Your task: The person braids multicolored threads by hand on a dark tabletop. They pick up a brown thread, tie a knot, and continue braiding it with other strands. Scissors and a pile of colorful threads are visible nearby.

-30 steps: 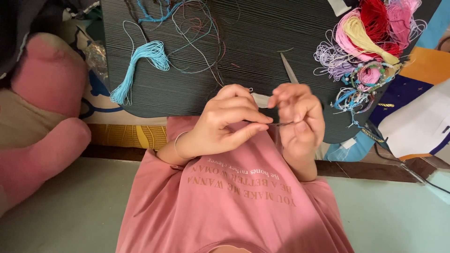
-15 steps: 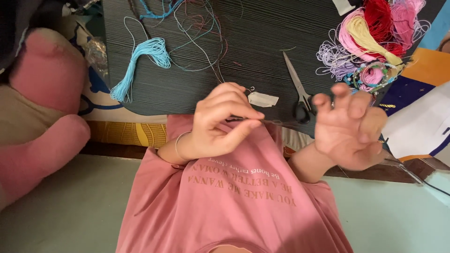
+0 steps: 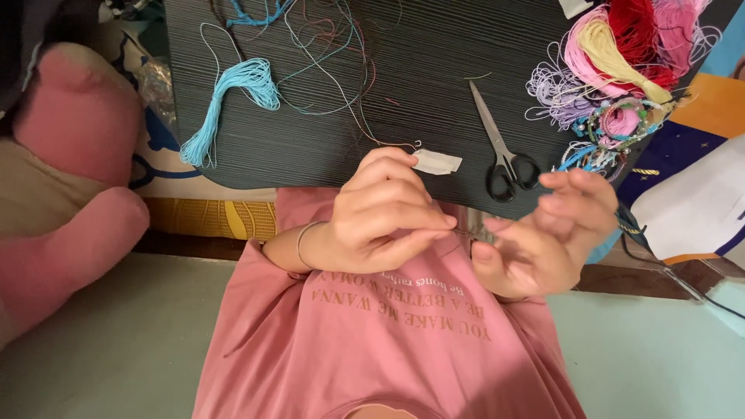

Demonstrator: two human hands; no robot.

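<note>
My left hand (image 3: 380, 221) is closed, thumb and forefinger pinching a thin cord (image 3: 466, 232) just above my pink shirt (image 3: 388, 334). A thin bangle sits on its wrist. My right hand (image 3: 547, 237) hovers beside it with fingers spread and nothing gripped, its thumb close to the cord's free end. Both hands are at the near edge of a dark striped board (image 3: 388, 116). Black-handled scissors (image 3: 503, 151) lie on the board just beyond my right hand. A small strip of pale tape (image 3: 437, 161) lies by my left fingers.
A light blue thread bundle (image 3: 231, 105) and loose tangled threads (image 3: 334, 66) lie on the board's left and middle. Coloured thread skeins (image 3: 621, 43) and beaded bracelets (image 3: 621, 120) pile at the right. A pink plush toy (image 3: 70, 178) sits at far left, and a white object (image 3: 691, 209) at right.
My right hand let go of the cord beside my left, swung out to the right with fingers spread, and has now come partway back. The left hand kept its pinch.
</note>
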